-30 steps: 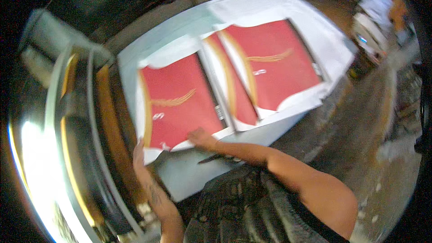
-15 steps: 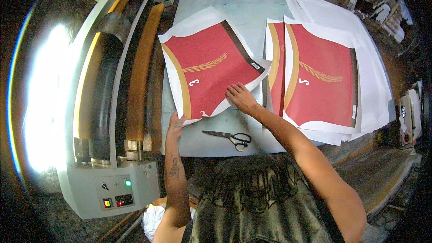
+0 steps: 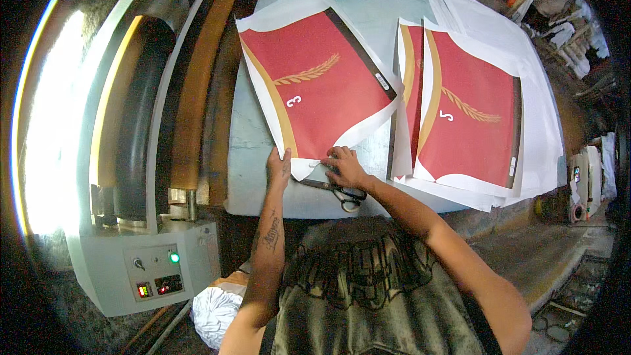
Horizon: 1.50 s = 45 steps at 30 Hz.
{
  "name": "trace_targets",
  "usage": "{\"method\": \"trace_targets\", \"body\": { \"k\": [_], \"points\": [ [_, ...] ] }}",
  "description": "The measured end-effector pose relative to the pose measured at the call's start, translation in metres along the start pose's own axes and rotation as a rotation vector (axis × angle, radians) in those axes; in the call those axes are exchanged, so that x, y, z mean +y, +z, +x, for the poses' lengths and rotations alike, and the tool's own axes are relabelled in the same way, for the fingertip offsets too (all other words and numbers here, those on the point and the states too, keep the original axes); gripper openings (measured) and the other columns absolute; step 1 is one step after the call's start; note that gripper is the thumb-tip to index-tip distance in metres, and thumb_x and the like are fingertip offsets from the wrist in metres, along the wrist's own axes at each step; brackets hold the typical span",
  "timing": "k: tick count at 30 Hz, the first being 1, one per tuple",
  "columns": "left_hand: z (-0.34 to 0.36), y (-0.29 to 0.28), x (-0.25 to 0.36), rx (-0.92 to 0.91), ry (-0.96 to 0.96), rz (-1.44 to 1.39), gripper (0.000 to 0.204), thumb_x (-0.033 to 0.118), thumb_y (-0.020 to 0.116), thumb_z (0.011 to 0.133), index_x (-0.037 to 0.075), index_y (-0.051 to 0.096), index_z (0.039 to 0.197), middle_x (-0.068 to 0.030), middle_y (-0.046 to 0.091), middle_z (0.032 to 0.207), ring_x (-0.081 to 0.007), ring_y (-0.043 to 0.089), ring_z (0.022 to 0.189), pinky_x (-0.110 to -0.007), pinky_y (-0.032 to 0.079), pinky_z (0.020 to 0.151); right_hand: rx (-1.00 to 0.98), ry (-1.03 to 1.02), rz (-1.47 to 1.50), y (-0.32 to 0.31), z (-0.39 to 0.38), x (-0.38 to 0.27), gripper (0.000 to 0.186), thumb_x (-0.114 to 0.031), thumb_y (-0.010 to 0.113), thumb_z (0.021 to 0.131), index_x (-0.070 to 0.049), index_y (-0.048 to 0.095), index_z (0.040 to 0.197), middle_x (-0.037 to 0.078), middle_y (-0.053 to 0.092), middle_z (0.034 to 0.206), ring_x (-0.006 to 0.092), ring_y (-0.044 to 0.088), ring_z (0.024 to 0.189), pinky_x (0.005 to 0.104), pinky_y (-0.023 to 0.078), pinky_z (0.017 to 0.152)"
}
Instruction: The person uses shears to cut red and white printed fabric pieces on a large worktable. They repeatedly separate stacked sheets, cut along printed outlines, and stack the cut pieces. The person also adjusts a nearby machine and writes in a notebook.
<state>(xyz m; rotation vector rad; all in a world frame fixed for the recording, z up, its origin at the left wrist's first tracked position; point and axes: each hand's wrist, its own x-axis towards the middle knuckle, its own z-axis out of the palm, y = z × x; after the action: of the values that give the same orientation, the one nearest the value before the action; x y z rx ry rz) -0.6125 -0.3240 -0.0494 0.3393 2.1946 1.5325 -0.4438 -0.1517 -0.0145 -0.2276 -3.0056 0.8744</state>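
Note:
A large white paper sheet [image 3: 312,95], printed with a red panel, gold stripe and gold leaf sprig, lies slanted on the left of the pale table. My left hand [image 3: 279,163] pinches its lower left edge, thumb on top. At the sheet's near edge my right hand [image 3: 346,167] has its fingers curled and closed on the paper. Black-handled scissors [image 3: 351,204] lie just below that hand, their blades partly covered by hand and paper. To the right, a similar printed sheet [image 3: 470,112] overlaps another red one [image 3: 411,72].
The pale table [image 3: 253,190] carries a stack of white paper [image 3: 539,105] on its right side. Left of it stands a roller machine [image 3: 141,125] with a lit green lamp on its panel. A white cloth bundle [image 3: 217,315] lies below, by the machine.
My right hand has moved down and nearer my left along the sheet's edge. The sheet, curled up at its right corner before, now lies flatter. The scissors are now partly covered.

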Motion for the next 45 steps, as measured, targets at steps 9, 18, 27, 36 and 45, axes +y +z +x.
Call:
{"method": "trace_targets", "body": {
  "k": [9, 18, 27, 36, 45],
  "points": [
    [-0.042, 0.021, 0.001, 0.151, -0.021, 0.018, 0.072, 0.013, 0.069, 0.081, -0.002, 0.026, 0.137, -0.0197, 0.067, 0.091, -0.023, 0.064, 0.084, -0.035, 0.049, 0.077, -0.016, -0.12, -0.15, -0.002, -0.016, -0.019, 0.053, -0.044, 0.052, 0.089, -0.013, 0.052, 0.132, 0.018, 0.041, 0.132, 0.0349, 0.04, 0.117, 0.0505, 0.033, 0.095],
    [-0.06, 0.006, 0.003, 0.197, -0.021, 0.228, 0.044, 0.008, 0.072, 0.075, -0.002, 0.053, 0.113, -0.0166, 0.068, 0.088, -0.0215, 0.066, 0.077, -0.034, 0.051, 0.071, -0.135, -0.225, -0.109, 0.009, 0.002, -0.04, 0.058, -0.049, 0.047, 0.09, -0.011, 0.047, 0.135, 0.02, 0.039, 0.132, 0.0364, 0.039, 0.117, 0.0518, 0.032, 0.096],
    [-0.062, -0.018, -0.017, 0.024, -0.27, -0.446, 0.045, 0.005, 0.076, 0.075, -0.003, 0.054, 0.113, -0.0132, 0.065, 0.098, -0.0213, 0.067, 0.077, -0.032, 0.057, 0.064, -0.438, -0.335, 0.009, -0.041, -0.047, 0.001, 0.042, -0.028, 0.067, 0.08, -0.004, 0.054, 0.113, 0.019, 0.056, 0.104, 0.0379, 0.054, 0.098, 0.0444, 0.045, 0.086],
    [-0.068, -0.043, -0.016, 0.103, -0.238, -0.49, 0.05, 0.007, 0.076, 0.074, -0.005, 0.051, 0.116, -0.0147, 0.064, 0.101, -0.0235, 0.068, 0.079, -0.033, 0.058, 0.067, -0.455, -0.281, -0.211, -0.024, -0.059, 0.011, 0.036, -0.012, 0.061, 0.081, 0.0, 0.05, 0.113, 0.02, 0.058, 0.103, 0.0379, 0.058, 0.094, 0.0458, 0.048, 0.083],
    [-0.064, -0.054, -0.026, 0.068, -0.247, -0.479, 0.055, 0.007, 0.076, 0.073, -0.006, 0.049, 0.119, -0.0134, 0.065, 0.096, -0.0209, 0.067, 0.078, -0.03, 0.056, 0.064, -0.986, 0.159, 0.889, -0.048, -0.013, 0.045, 0.034, -0.034, 0.065, 0.088, -0.001, 0.058, 0.086, 0.005, 0.056, 0.067, 0.0122, 0.051, 0.057, 0.0287, 0.041, 0.052]
  ]
}}
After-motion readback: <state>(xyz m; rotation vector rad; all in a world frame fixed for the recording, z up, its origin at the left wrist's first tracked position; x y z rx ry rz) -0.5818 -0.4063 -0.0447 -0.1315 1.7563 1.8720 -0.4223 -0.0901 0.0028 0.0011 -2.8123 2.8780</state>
